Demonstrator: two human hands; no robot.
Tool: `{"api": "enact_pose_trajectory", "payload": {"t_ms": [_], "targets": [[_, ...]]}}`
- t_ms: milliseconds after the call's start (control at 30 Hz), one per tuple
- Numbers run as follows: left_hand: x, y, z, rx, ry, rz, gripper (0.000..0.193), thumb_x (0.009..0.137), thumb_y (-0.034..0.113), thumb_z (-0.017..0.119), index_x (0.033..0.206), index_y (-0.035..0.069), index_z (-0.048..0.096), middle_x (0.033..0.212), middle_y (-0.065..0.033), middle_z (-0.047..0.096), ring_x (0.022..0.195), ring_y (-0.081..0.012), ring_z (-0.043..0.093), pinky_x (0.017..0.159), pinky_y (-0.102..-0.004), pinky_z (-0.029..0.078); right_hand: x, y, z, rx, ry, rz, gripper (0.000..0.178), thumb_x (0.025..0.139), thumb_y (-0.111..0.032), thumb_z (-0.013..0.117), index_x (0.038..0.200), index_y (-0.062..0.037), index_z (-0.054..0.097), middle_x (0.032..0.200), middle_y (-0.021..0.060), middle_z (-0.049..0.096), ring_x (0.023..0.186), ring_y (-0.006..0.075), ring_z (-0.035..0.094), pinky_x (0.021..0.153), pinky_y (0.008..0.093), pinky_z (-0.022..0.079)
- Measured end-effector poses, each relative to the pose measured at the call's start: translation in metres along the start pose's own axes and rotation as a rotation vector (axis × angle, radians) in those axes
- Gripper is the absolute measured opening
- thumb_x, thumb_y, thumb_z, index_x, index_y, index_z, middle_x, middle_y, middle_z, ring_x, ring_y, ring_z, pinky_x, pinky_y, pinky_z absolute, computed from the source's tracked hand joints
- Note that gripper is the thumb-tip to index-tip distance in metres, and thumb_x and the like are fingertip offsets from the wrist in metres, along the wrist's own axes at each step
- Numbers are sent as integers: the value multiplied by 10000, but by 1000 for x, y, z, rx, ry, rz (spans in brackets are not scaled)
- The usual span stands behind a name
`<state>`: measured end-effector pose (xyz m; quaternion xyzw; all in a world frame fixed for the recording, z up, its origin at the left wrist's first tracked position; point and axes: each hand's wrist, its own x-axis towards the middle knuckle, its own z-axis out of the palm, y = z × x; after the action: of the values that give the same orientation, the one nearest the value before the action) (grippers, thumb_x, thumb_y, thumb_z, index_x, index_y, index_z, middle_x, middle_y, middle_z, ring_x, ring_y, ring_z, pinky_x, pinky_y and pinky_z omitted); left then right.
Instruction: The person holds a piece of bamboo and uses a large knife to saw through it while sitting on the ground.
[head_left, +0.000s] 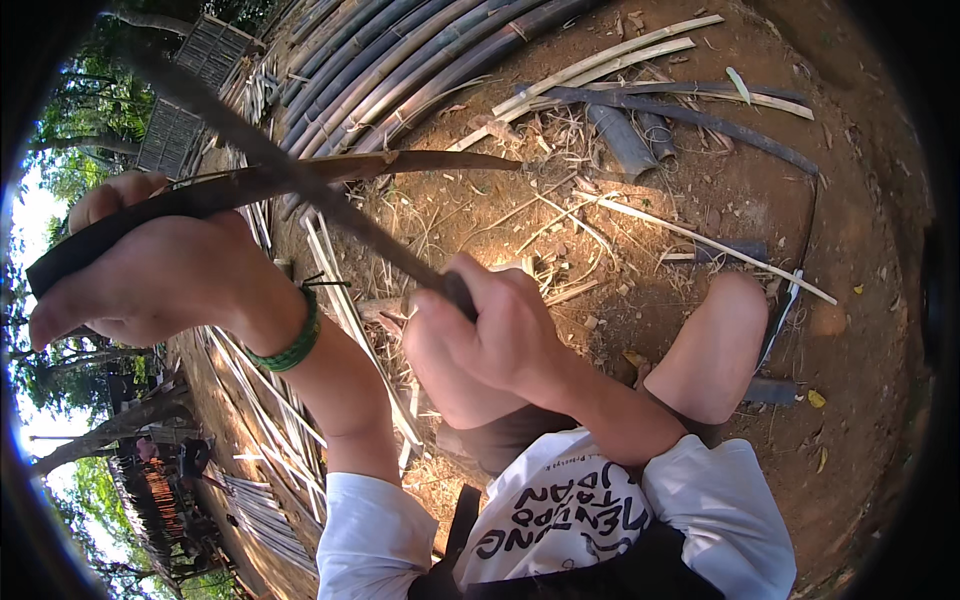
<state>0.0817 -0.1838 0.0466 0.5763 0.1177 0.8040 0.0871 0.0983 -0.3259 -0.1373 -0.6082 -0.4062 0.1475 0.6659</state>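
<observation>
My left hand point(180, 270), raised at the left with a green woven band on its wrist, is closed around a split bamboo strip point(440, 161). The strip has dark skin and runs rightward to a thin tapered tip. My right hand point(500, 330), above my knee, grips the handle of a machete point(370, 230). Its long dark blade slants up to the left and crosses the strip in the picture. Whether blade and strip touch I cannot tell. The far end of the blade is blurred near the picture's rim.
Whole bamboo poles point(420, 60) lie side by side at the back. Pale split strips point(270, 400) are spread at the left. Short dark bamboo pieces point(622, 140), long slats point(710, 240) and shavings litter the dirt ground ahead. My bent knees point(715, 340) frame the space before me.
</observation>
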Motion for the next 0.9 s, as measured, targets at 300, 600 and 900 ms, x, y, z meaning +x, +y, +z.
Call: {"api": "enact_pose_trajectory", "payload": {"t_ms": [300,600,900], "targets": [[3,-7,2,-78,1,-8,916,793,841,116,670,-6,441,572,-121,514,461,-187,526,435,-248,510,-2,1,-9,47,-38,61,468,963,-402,552,757,18,556,515,173,504,480,358,549,491,432,405],[4,-12,8,-122,13,-56,906,781,853,133,675,6,437,595,-124,513,471,-202,517,421,-263,489,17,200,-16,-207,-141,789,646,992,-571,378,662,-48,567,514,53,489,457,186,494,456,377,391],[11,-16,6,-167,112,-132,876,863,798,179,729,-30,429,616,-177,512,488,-246,520,441,-331,474,12,70,-4,77,-4,98,576,993,-490,455,648,-32,511,479,47,418,442,193,409,460,392,324]]}}
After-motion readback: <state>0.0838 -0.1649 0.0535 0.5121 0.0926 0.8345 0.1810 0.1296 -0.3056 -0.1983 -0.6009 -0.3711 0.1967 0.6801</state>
